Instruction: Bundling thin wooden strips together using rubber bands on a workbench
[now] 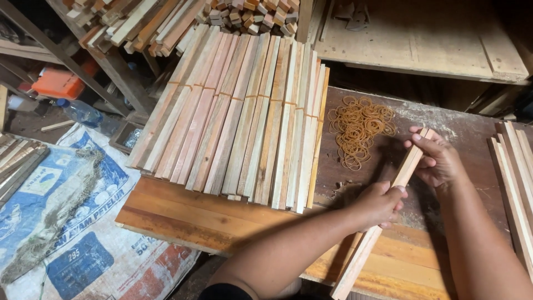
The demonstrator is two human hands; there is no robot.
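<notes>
I hold a small bundle of long thin wooden sticks (407, 166) slanted across the workbench (183, 214). My left hand (382, 204) grips the bundle near its middle. My right hand (438, 160) closes on its far upper end. A loose heap of tan rubber bands (360, 126) lies on the bench just left of the bundle's top. To the left, many banded bundles of wooden sticks (239, 116) lie side by side in a wide stack.
More loose sticks (513, 178) lie at the bench's right edge. Stick ends (250, 14) pile up at the back. Printed plastic sacks (72, 222) cover the floor on the left, with an orange box (57, 84) and a plastic bottle (82, 111) beyond.
</notes>
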